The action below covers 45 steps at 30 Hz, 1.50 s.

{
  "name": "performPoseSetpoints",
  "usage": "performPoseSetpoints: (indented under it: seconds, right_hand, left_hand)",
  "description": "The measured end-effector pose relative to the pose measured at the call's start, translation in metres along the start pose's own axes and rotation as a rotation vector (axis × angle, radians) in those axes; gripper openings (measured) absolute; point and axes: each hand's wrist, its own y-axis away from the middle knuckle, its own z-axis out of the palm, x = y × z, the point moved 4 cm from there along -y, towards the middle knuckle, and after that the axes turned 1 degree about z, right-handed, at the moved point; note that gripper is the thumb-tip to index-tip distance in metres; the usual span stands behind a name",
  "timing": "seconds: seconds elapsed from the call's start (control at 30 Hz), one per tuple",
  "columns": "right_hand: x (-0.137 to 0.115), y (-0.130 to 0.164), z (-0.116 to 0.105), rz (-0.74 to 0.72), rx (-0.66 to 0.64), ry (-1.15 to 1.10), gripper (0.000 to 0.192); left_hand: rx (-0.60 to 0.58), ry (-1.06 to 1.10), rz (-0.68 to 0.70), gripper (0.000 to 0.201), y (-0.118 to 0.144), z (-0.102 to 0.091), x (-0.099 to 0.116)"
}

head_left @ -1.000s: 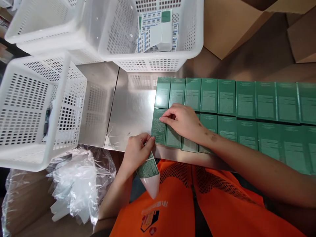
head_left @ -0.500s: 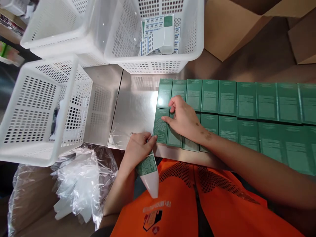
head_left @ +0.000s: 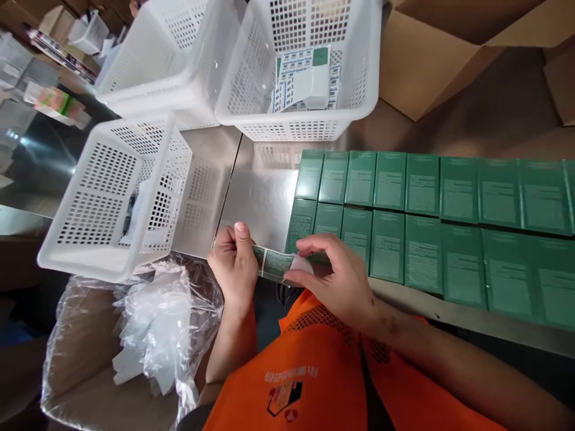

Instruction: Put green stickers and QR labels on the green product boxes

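My left hand [head_left: 234,263] pinches the left end of a strip of green printed labels [head_left: 275,264] held level just off the steel table's near edge. My right hand [head_left: 335,276] grips the strip's right end, where its white backing curls up. Right behind the hands lie two rows of flat green boxes [head_left: 422,221], printed side up, running to the right along the steel table [head_left: 256,191].
Three white perforated baskets stand at the left and back: one near me [head_left: 112,197], one behind it [head_left: 166,54], and one holding sheets of labels [head_left: 305,78]. A bag of clear plastic wrap [head_left: 144,323] sits below left. Cardboard boxes [head_left: 431,54] at the back right.
My right hand has left the near-left green box and come to the label strip. My left hand has raised the strip from hanging down to level. The view has shifted.
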Motion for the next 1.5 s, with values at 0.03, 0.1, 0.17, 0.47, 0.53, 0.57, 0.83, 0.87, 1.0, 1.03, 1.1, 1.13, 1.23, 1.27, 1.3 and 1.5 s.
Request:
performPoseSetpoints:
  seconds: [0.03,0.1,0.17,0.47,0.53,0.57,0.83,0.87,1.0,1.03,1.1,1.13,1.23,1.27,1.3,1.5]
  right_hand:
    - [0.002,-0.003,-0.001,0.036,-0.026,-0.039,0.037]
    - [0.003,-0.008,-0.002,0.086,-0.123,-0.095,0.036]
    - [0.003,-0.01,-0.004,0.105,-0.224,-0.069,0.03]
    - [-0.011,-0.001,-0.007,-0.459,0.032,0.476,0.013]
    - [-0.016,0.008,-0.005,-0.656,0.041,0.561,0.016]
    - [-0.018,0.014,-0.004,-0.741,-0.01,0.562,0.018]
    - [-0.029,0.004,-0.058,-0.403,-0.227,-0.131,0.008]
    - [-0.021,-0.006,-0.068,-0.236,-0.164,-0.122,0.005]
    - [0.023,-0.033,-0.087,0.328,-0.101,-0.09,0.017]
    - [0.03,-0.037,-0.086,0.383,-0.11,-0.125,0.021]
    - [0.039,-0.042,-0.083,0.4,-0.106,-0.184,0.025]
    - [0.042,-0.043,-0.08,0.389,-0.101,-0.19,0.024]
    - [0.046,-0.045,-0.073,0.354,-0.092,-0.123,0.018]
    - [0.047,-0.046,-0.071,0.337,-0.09,-0.082,0.015]
    - [0.048,-0.046,-0.07,0.316,-0.085,-0.039,0.013]
    - [0.053,-0.044,-0.062,0.261,-0.034,0.164,0.028]
  left_hand:
    - [-0.01,0.011,0.014,0.048,0.002,0.0,0.0]
    - [-0.034,0.012,0.053,0.046,0.003,-0.002,0.001]
    - [-0.062,-0.022,0.106,0.045,0.003,-0.002,0.002]
    - [-0.052,-0.21,0.115,0.05,-0.003,0.006,0.015]
    - [-0.072,-0.231,0.108,0.05,-0.006,0.01,0.016]
    - [-0.077,-0.24,0.103,0.05,-0.008,0.012,0.015]
    - [-0.325,-0.087,0.08,0.049,-0.022,0.011,-0.01]
    - [-0.465,0.004,0.07,0.052,-0.017,0.014,-0.012]
    - [-0.933,0.162,0.069,0.051,0.015,0.026,-0.001]
    - [-0.996,0.149,0.09,0.045,0.022,0.029,0.003]
    - [-1.072,0.127,0.133,0.036,0.032,0.035,0.011]
    - [-1.088,0.123,0.148,0.034,0.035,0.038,0.013]
    - [-1.092,0.111,0.167,0.035,0.04,0.047,0.014]
    - [-1.089,0.102,0.17,0.036,0.041,0.049,0.014]
    - [-1.088,0.086,0.172,0.036,0.042,0.052,0.013]
    - [-1.063,-0.057,0.129,0.035,0.046,0.062,0.013]
